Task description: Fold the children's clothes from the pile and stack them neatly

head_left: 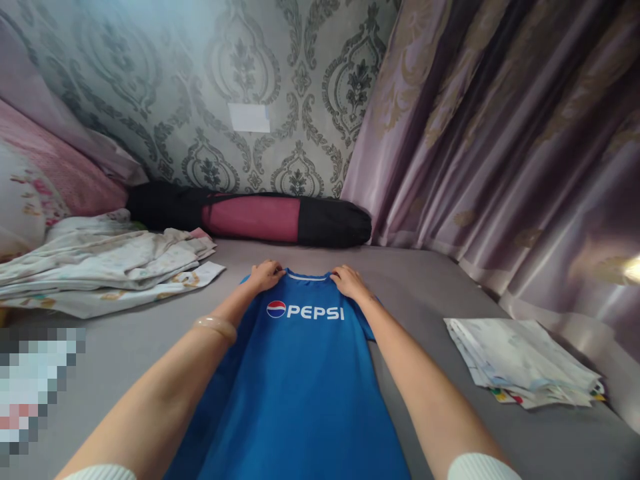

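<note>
A blue T-shirt [305, 380] with a white PEPSI print lies spread front side up on the grey sheet, its collar away from me. My left hand [266, 276] pinches the shirt at the left shoulder beside the collar; a pale bangle [216, 327] circles that wrist. At the opposite shoulder, close to the collar's right end, my right hand [349, 280] has its fingers closed on the fabric. Both forearms reach over the shirt's sides and partly cover the sleeves. The near end of the shirt runs out of view.
Loose pale clothes [120, 267] are heaped at the left. A folded stack of white clothes [520, 357] lies at the right. Against the patterned wall rests a long black and maroon bag [255, 217]. Purple curtains [475, 133] hang along the right side of the grey sheet [415, 287].
</note>
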`<state>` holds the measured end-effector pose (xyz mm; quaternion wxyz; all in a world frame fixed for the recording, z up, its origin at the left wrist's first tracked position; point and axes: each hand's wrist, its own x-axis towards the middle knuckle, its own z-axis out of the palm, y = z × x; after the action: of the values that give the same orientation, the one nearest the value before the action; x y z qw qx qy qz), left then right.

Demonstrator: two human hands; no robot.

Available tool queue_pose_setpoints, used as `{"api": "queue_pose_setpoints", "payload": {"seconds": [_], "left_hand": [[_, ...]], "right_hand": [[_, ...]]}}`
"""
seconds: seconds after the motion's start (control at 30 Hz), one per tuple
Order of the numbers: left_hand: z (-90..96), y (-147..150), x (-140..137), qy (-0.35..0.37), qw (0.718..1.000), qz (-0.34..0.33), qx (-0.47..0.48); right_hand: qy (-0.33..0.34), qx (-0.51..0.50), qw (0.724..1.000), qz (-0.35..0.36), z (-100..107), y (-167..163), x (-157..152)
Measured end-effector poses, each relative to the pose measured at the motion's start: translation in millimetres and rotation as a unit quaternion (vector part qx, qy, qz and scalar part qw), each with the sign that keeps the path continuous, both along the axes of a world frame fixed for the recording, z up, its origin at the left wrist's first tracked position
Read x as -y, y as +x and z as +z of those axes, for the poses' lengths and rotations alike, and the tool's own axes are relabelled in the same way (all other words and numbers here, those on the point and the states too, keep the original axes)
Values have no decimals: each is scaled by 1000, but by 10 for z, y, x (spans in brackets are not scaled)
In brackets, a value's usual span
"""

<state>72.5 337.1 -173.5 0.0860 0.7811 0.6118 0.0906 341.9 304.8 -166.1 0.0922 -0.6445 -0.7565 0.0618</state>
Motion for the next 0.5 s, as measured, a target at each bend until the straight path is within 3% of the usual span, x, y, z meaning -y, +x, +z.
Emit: {"api": "queue_pose_setpoints", "payload": {"seconds": [0.37, 0.5], "left_hand": [[-84, 42, 121, 59, 998, 15, 19], [1, 21, 146, 34, 998, 43, 7]], "right_hand": [[16, -32, 999, -24, -79, -92, 90], [-2, -55, 998, -26, -71, -55, 62]]}}
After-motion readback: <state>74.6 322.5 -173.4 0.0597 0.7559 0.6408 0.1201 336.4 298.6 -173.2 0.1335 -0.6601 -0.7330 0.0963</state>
